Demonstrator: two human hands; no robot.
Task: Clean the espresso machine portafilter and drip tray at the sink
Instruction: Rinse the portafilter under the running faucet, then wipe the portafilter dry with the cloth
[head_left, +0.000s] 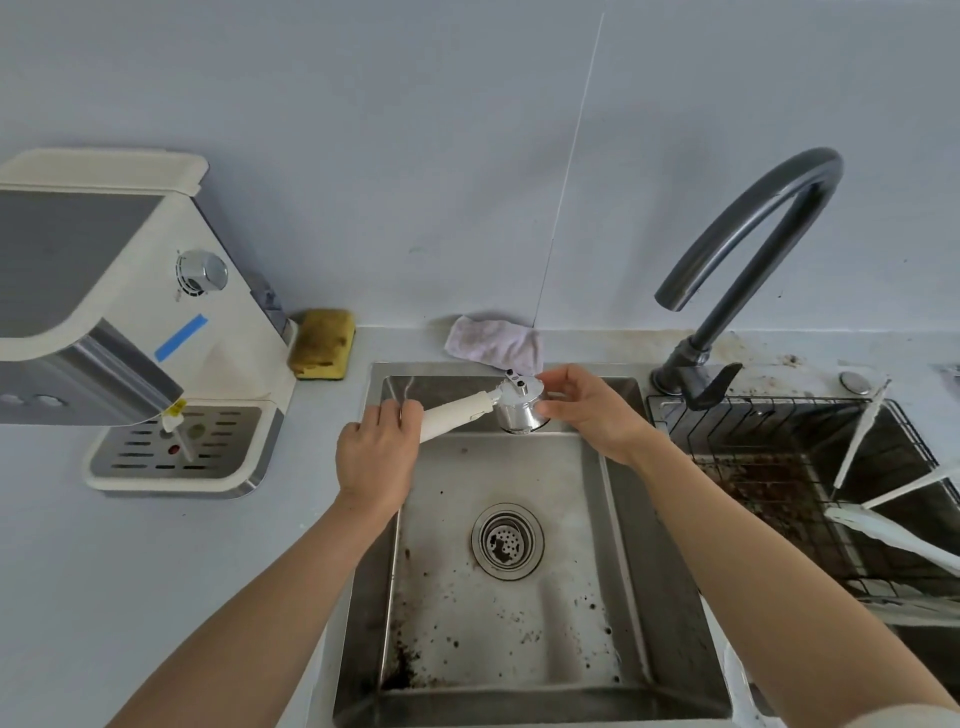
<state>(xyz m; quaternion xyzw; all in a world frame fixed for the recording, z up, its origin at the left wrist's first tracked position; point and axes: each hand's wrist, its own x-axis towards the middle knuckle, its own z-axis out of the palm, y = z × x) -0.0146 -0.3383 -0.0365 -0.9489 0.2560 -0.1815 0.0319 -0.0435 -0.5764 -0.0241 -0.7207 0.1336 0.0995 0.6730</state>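
Over the back of the steel sink (613, 519) I hold the portafilter (511, 408) upside down, its two spouts pointing up. My left hand (374, 457) grips its white handle. My right hand (587, 410) pinches the shiny metal head from the right. The espresso machine (119, 312) stands at the left on the counter. Its slotted drip tray (171, 447) sits in place at the machine's base. Dark coffee specks lie on the sink floor around the drain (508, 540).
A dark gooseneck tap (748, 249) rises at the back right, with no water running. A yellow sponge (323, 344) and a pale cloth (493, 343) lie behind the sink. At the right, a wire basket (779, 467) in a second basin holds coffee grounds and white utensils.
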